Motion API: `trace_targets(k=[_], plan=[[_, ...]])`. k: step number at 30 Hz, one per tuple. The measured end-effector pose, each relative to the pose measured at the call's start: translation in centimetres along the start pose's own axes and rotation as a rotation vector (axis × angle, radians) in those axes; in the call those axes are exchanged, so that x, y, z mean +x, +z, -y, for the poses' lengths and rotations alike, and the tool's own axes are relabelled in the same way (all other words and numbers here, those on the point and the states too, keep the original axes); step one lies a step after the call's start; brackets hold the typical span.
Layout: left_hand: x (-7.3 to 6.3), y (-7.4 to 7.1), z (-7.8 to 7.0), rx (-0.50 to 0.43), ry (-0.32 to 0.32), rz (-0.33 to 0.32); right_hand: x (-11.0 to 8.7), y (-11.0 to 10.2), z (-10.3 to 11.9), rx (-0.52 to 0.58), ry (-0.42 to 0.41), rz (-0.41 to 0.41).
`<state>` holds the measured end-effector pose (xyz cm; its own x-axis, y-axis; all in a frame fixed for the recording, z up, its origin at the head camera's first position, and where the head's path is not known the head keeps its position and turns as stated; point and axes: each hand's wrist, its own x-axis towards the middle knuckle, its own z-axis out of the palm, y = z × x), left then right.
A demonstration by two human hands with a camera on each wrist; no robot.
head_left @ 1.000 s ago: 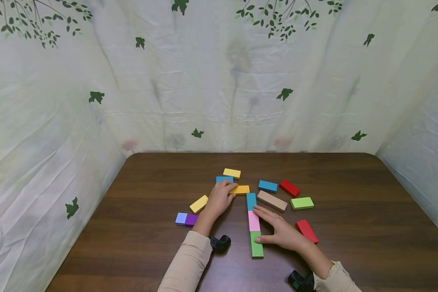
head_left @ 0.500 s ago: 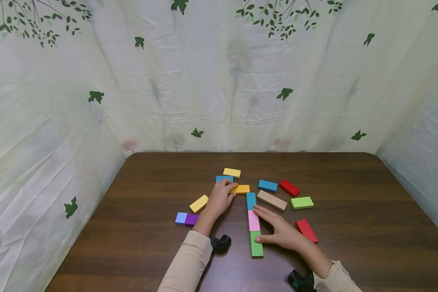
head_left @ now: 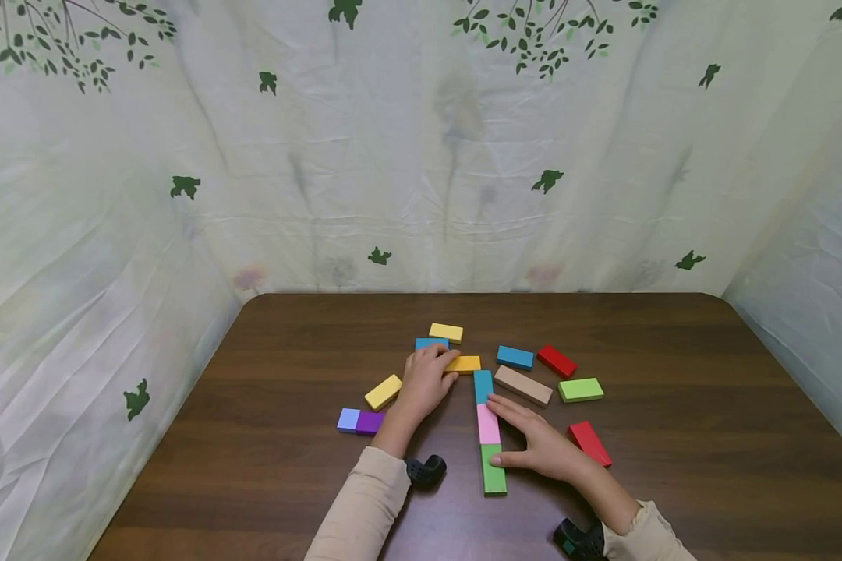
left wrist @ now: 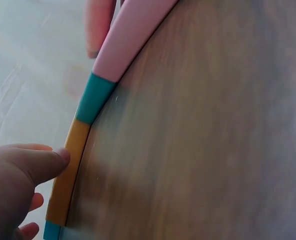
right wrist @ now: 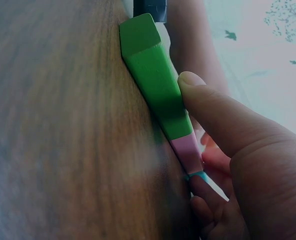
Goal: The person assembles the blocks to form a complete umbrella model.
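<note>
A row of wooden blocks bends across the tabletop in the head view: a blue block (head_left: 432, 343), an orange block (head_left: 465, 364), another blue block (head_left: 483, 387), a pink block (head_left: 487, 425) and a green block (head_left: 493, 479). My left hand (head_left: 424, 379) pinches the orange block, with its thumb on the near side, seen in the left wrist view, and a finger on the far side. Alongside the column lies my right hand (head_left: 536, 444), its fingers extended. Its thumb touches the green block, and its fingertips rest by the pink and blue blocks' right side.
Loose blocks lie around: yellow (head_left: 446, 333) at the back, yellow (head_left: 383, 392) and purple (head_left: 369, 422) at left, blue (head_left: 515, 358), red (head_left: 557, 361), tan (head_left: 523, 386), light green (head_left: 580, 390) and red (head_left: 590, 444) at right. A patterned curtain (head_left: 421, 195) hangs behind the table (head_left: 709, 405).
My left hand has shifted slightly to the right along the orange block, uncovering a little more of the purple block. My right hand has not visibly moved.
</note>
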<state>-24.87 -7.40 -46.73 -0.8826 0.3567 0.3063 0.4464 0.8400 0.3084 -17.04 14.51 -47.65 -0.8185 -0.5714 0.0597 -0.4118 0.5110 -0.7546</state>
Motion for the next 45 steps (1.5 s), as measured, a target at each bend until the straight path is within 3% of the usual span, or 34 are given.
trace_targets(k=[5,10,20,29,45], plan=[[-0.1,0.0,-0.7,-0.019,0.034,0.009,0.0,0.1,-0.1,-0.007,0.008,-0.002],[-0.3,0.2,-1.2,-0.099,0.053,0.076,0.0,0.2,-0.3,-0.014,0.009,-0.006],[-0.7,0.8,-0.7,-0.130,0.096,0.143,0.0,0.2,-0.3,-0.015,0.003,-0.005],[-0.8,1.3,-0.5,-0.097,0.126,0.118,0.0,0.1,-0.2,-0.022,0.005,-0.007],[-1.1,1.5,-0.4,-0.141,0.119,0.087,0.0,0.0,-0.1,0.006,0.001,-0.025]])
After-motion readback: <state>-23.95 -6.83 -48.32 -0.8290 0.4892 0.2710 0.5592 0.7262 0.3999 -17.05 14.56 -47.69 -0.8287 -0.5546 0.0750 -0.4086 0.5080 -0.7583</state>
